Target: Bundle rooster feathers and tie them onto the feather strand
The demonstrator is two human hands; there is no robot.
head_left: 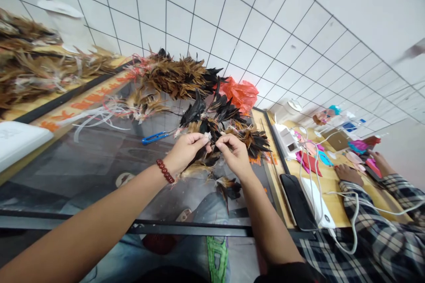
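Note:
My left hand (186, 149) and my right hand (235, 152) meet over a glass-topped table (83, 163), both pinched on a bunch of black and brown feathers (212, 132). The fingertips of the two hands nearly touch around the quill ends. More loose feathers (229, 185) lie just below my hands. A red bead bracelet (165, 171) circles my left wrist. Blue thread snips (155, 137) rest on the glass to the left of my left hand.
A large feather bundle (175, 75) and a red plastic bag (241, 93) lie at the back. More feathers (29, 66) pile up at far left. At right, a person in a plaid sleeve (375, 230) works at a table with a black phone (297, 201), white cables and coloured pieces.

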